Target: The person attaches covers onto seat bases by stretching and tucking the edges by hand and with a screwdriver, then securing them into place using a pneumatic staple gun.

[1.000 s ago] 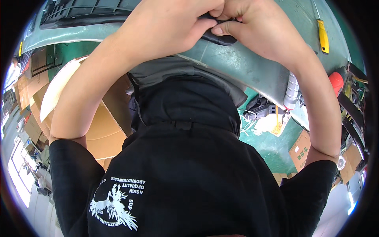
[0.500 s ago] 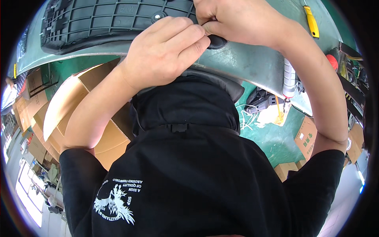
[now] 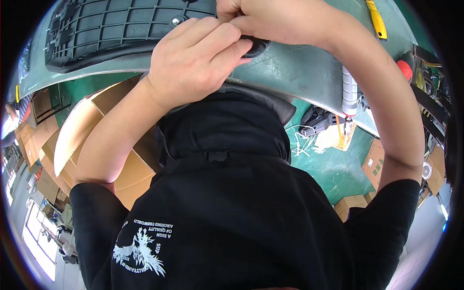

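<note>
A black plastic panel [image 3: 130, 29] with a grid of ribs lies on the green worktable [image 3: 285, 67], its near edge wrapped in soft black covering. At the panel's near right corner, my left hand [image 3: 188, 65] is closed, fingers curled over the edge. Close against it, my right hand [image 3: 280, 19] pinches at the same corner. A rounded black end of the covering [image 3: 257, 47] shows just below the right hand's fingers. What lies between the fingertips is hidden, so I cannot make out exactly what either hand grips. A metal fastener [image 3: 176, 21] sits in the panel beside my left knuckles.
A yellow-handled tool [image 3: 378, 21] lies at the far right of the table. By the table's right edge is a grey cylindrical power tool [image 3: 349, 94]. Open cardboard boxes [image 3: 125, 166] stand at left below the table. On the floor at right are a white cable [image 3: 302, 143] and cartons [image 3: 352, 205].
Both hands and the panel appear slightly further left and up in the picture; the whole view has shifted a little. The fingers stay closed at the panel's corner.
</note>
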`<action>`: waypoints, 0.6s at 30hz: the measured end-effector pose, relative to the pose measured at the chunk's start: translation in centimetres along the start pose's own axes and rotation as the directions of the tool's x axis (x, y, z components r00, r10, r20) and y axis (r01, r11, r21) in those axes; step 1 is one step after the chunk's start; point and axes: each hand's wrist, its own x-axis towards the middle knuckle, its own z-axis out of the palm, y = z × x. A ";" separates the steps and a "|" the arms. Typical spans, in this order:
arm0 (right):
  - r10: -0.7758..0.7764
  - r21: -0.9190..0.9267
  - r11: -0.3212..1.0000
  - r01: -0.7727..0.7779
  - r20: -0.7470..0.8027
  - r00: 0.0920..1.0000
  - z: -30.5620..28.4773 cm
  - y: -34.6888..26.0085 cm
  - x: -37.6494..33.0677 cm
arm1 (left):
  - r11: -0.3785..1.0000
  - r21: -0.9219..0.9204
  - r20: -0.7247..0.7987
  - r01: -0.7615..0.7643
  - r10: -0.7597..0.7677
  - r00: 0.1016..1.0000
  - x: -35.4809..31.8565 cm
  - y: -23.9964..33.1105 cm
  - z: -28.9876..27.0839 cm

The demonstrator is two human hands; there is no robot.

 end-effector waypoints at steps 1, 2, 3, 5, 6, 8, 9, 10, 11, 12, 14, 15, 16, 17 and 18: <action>0.033 0.018 0.999 -0.032 -0.037 0.999 -0.3 -0.4 0.1 | 1.000 -0.005 0.018 -0.001 0.001 1.000 0.0 0.1 -0.2; 0.031 0.014 0.999 -0.031 -0.032 0.999 -0.8 -1.1 -0.3 | 1.000 -0.012 0.034 -0.001 0.002 0.999 0.1 0.2 -0.3; -0.002 0.053 0.999 0.011 -0.163 0.987 -1.7 -2.4 -0.6 | 1.000 0.002 0.024 0.008 -0.008 1.000 -0.2 0.2 -0.4; 0.041 -0.061 0.996 -0.066 -0.338 0.940 -2.4 -3.3 -2.8 | 0.999 -0.049 0.039 0.022 -0.020 0.999 -1.3 0.5 -0.2; 0.090 -0.204 0.962 -0.182 -0.394 0.915 -2.4 -3.1 -4.7 | 0.999 -0.051 0.022 0.011 -0.010 1.000 -1.9 0.6 0.0; 0.139 -0.199 0.951 -0.235 -0.404 0.904 -3.5 -3.1 -8.3 | 0.999 -0.035 -0.022 0.005 -0.006 1.000 -2.2 1.1 0.3; 0.139 -0.202 0.951 -0.233 -0.392 0.909 -2.8 -3.2 -9.4 | 0.999 -0.030 -0.057 -0.015 0.013 0.998 -2.3 1.1 0.6; 0.156 -0.173 0.956 -0.237 -0.385 0.910 -1.5 -3.2 -10.6 | 0.999 -0.039 -0.077 0.002 -0.005 0.997 -2.4 1.1 1.0; 0.174 -0.140 0.960 -0.242 -0.378 0.909 -0.4 -3.5 -11.5 | 0.999 -0.042 -0.081 0.012 -0.016 0.997 -2.3 1.1 1.1; 0.149 -0.122 0.970 -0.209 -0.382 0.912 0.6 -4.3 -11.3 | 0.999 -0.050 -0.100 0.013 -0.018 0.995 -2.2 1.0 1.2; 0.113 -0.087 0.983 -0.163 -0.412 0.904 2.7 -5.4 -9.3 | 0.998 -0.059 -0.113 0.022 -0.028 0.993 -2.1 0.7 1.1; 0.117 -0.085 0.983 -0.166 -0.408 0.905 3.0 -5.6 -8.6 | 0.998 -0.067 -0.094 0.014 -0.020 0.995 -2.0 0.5 0.8; 0.126 -0.115 0.977 -0.179 -0.365 0.922 2.9 -5.6 -7.8 | 0.997 -0.075 -0.075 0.005 -0.010 0.997 -1.9 0.3 0.6; 0.136 -0.147 0.970 -0.191 -0.322 0.937 2.8 -5.4 -7.2 | 0.997 -0.078 -0.075 0.007 -0.013 0.997 -1.9 0.3 0.5; 0.160 -0.181 0.959 -0.216 -0.282 0.946 2.6 -5.0 -6.8 | 0.997 -0.074 -0.080 0.006 -0.012 0.997 -1.7 0.2 0.5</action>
